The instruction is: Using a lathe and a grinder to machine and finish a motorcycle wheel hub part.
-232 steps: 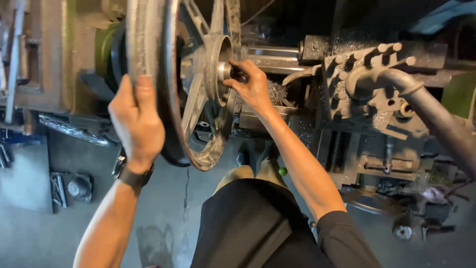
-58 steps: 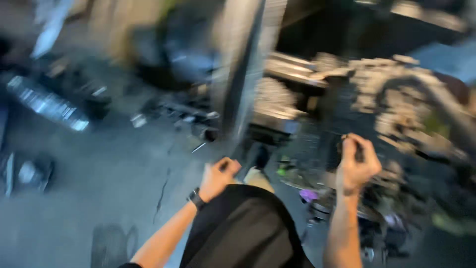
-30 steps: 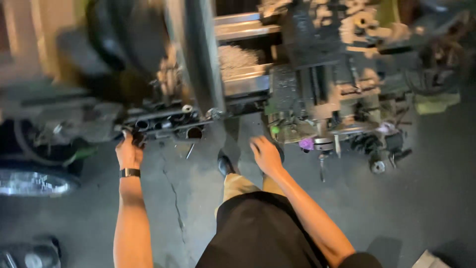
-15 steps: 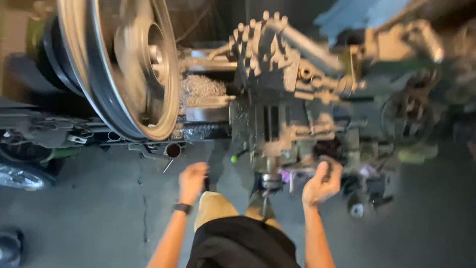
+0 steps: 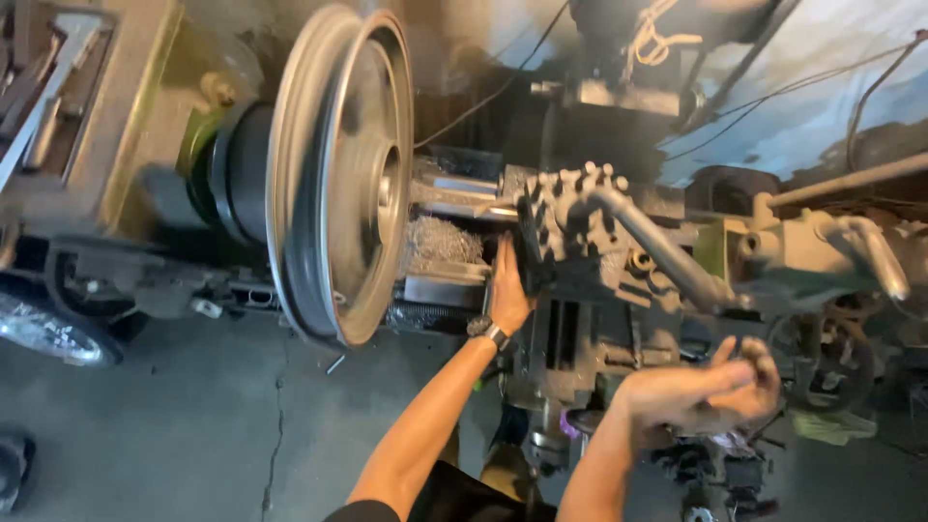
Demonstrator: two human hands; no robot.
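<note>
**At centre frame: two hands on one lathe, one wheel mounted**

Centre of the frame: one left hand [image 5: 507,288], fingers straight and together, laid flat against the left face of the tool post block [image 5: 570,232], with one dark wristwatch [image 5: 488,332] on its wrist.

Lower right: one right hand [image 5: 710,393], motion-blurred, fingers curled at the carriage handwheel [image 5: 822,362]; whether it grips anything cannot be told.

Upper left to centre: one large metal wheel [image 5: 338,174], edge-on to the camera, mounted on the lathe chuck [image 5: 232,184].

Between wheel and left hand: one heap of metal swarf [image 5: 440,242] on the lathe bed.

Upper centre: one bent tube handle [image 5: 657,246] rising from the tool post block.

Far left edge: one tyre [image 5: 48,329] on the grey concrete floor [image 5: 193,425].
</note>
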